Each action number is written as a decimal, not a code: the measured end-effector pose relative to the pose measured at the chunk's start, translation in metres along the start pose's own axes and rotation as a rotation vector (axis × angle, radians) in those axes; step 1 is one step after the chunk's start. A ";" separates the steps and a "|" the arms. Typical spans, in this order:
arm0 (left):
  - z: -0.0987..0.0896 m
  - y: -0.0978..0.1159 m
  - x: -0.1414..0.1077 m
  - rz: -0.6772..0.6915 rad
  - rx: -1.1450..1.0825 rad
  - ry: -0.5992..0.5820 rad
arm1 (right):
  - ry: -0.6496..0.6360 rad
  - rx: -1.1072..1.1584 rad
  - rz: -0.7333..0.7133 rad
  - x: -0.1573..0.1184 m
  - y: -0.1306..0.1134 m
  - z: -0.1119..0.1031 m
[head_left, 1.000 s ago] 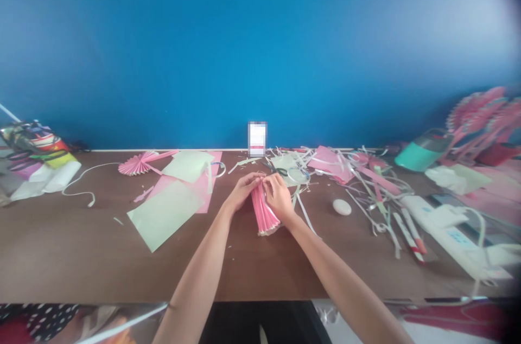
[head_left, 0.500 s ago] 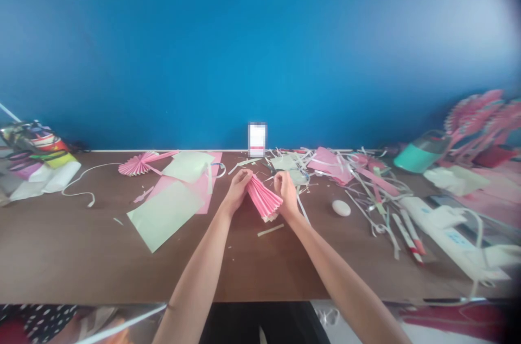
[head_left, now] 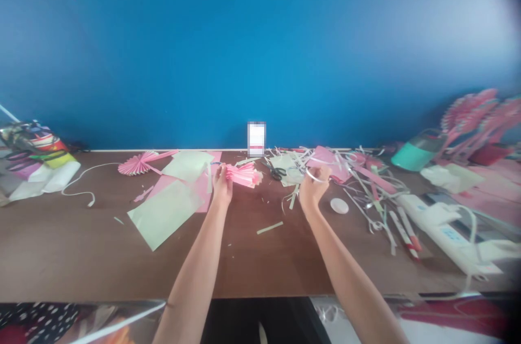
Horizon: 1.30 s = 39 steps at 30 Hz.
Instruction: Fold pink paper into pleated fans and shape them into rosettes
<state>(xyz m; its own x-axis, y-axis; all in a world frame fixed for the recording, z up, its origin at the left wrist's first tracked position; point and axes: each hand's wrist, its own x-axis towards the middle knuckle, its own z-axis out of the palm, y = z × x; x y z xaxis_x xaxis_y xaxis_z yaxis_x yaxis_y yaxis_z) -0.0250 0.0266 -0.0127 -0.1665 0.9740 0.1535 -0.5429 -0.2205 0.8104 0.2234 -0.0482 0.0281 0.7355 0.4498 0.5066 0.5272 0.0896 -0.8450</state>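
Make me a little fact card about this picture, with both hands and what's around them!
Left hand: holds folded pink paper
Right hand: by paper scraps; white curved band at it, grip unclear
Between hands: dark scissors; nearer, thin pale strip
Left side: pink fan, pale green sheet
Table: brown

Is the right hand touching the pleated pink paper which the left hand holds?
Apart: the head view shows a clear gap between the right hand and the pleated pink paper, with scissors and brown table visible there.
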 end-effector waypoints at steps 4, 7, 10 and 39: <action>0.009 -0.002 -0.001 -0.021 -0.086 0.012 | -0.185 -0.127 -0.083 -0.008 0.007 0.007; 0.014 -0.003 -0.006 0.000 0.006 -0.014 | -0.295 -0.114 -0.122 -0.018 0.009 0.013; 0.016 -0.003 -0.010 0.042 0.115 -0.013 | -0.391 -0.139 -0.195 -0.021 0.010 0.015; 0.033 0.002 -0.029 -0.171 0.173 -0.150 | -0.599 0.379 -0.103 -0.044 -0.022 0.014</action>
<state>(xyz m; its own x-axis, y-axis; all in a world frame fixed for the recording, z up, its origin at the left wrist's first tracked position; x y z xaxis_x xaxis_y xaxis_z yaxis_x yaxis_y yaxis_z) 0.0060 -0.0007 0.0032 0.0456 0.9959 0.0781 -0.4018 -0.0533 0.9142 0.1735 -0.0572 0.0224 0.2724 0.8235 0.4976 0.3171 0.4115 -0.8545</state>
